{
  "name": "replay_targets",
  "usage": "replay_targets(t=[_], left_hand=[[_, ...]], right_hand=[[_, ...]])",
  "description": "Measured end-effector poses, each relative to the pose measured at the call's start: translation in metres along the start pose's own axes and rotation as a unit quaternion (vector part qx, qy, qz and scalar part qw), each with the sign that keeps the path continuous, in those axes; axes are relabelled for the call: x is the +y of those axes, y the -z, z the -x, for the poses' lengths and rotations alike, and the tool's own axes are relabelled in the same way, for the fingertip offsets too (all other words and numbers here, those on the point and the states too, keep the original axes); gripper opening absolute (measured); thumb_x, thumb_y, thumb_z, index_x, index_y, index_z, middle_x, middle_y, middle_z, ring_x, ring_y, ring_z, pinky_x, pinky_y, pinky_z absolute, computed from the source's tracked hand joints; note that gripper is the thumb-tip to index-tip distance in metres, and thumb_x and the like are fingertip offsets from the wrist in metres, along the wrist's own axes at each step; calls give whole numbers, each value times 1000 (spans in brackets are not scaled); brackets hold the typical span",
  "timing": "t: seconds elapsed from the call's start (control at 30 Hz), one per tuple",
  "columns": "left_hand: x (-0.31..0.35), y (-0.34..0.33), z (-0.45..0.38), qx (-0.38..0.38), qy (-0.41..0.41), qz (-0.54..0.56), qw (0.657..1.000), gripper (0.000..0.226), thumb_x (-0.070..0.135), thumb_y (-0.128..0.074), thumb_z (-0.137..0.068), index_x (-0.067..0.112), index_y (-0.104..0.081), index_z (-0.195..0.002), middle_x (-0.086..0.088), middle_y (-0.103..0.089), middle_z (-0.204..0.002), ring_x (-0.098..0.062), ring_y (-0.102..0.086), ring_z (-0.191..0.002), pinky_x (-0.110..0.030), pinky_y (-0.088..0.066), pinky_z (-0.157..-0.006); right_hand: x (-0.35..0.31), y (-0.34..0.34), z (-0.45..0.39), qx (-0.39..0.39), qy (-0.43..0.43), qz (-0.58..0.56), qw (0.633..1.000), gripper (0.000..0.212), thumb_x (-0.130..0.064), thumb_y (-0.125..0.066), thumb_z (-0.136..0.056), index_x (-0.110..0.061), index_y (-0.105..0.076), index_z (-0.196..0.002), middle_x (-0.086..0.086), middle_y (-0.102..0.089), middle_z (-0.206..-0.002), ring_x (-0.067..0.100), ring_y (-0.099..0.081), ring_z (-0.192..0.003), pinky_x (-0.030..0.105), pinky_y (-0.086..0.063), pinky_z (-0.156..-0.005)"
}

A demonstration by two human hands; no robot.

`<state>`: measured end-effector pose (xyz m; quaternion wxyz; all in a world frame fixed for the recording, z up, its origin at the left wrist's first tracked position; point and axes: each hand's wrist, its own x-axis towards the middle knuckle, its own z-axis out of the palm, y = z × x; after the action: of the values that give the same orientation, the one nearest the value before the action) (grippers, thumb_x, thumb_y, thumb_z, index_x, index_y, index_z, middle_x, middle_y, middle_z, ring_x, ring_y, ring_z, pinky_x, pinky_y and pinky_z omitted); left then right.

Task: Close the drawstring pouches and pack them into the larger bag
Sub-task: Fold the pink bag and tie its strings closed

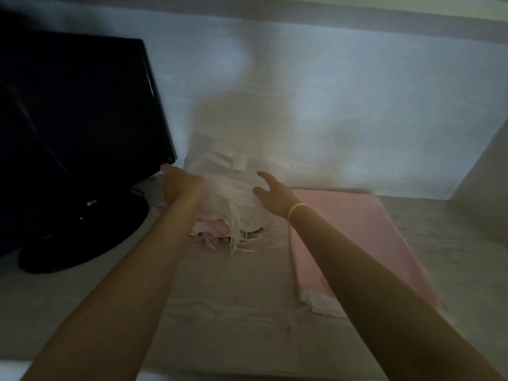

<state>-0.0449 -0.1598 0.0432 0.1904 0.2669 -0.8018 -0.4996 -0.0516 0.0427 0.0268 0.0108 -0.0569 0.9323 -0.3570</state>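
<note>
Both hands (181, 182) at white bag (236, 188)

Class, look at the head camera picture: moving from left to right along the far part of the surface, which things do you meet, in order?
Black monitor → left hand → white translucent bag with pouches → right hand → folded pink cloth.

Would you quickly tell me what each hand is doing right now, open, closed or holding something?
Left hand: laid against the left side of the white pouch pile; grip cannot be told through blur.
Right hand: open, fingers spread, at the pile's right side, holding nothing.
</note>
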Motion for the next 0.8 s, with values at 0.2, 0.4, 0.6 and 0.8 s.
replay_targets(t=[0.2, 0.4, 0.6, 0.8], left_hand=[[18, -3, 10, -38, -367, -263, 891, 36, 35, -49, -88, 26, -64, -119, -4, -57, -128, -29, -47, -119, -41, -33, -100], [-33, -43, 13, -254, -241, -448, 822, 49, 43, -20, -98, 33, -48, -137, -5, -39, -147, -37, -37, -128, -51, -26, -106], [-46, -49, 11, -242, -242, -493, 799, 49, 44, -22, -98, 40, -37, -145, -7, -28, -154, -43, -30, -133, -56, -20, -112], [3, -61, 55, -156, -322, -651, 670, 52, 31, -44, -96, 19, -39, -147, -18, -25, -157, -43, -12, -145, -63, 2, -115]], right_hand=[[-24, -32, -13, -52, -12, 65, 996, 52, -52, -42, -95, -26, -47, -139, 14, -48, -141, 33, -49, -124, 39, -38, -105], [-9, -54, -13, -168, -24, 149, 974, 55, -52, -31, -97, -30, -33, -148, 7, -43, -148, 32, -46, -129, 43, -40, -105], [1, -36, -4, -178, -30, 115, 977, 54, -46, -36, -101, -20, -36, -148, 7, -37, -152, 26, -39, -136, 37, -34, -110], [42, 2, 32, -158, -78, 195, 965, 72, -46, -54, -94, -21, -19, -152, 13, -29, -155, 31, -36, -138, 37, -34, -109]])
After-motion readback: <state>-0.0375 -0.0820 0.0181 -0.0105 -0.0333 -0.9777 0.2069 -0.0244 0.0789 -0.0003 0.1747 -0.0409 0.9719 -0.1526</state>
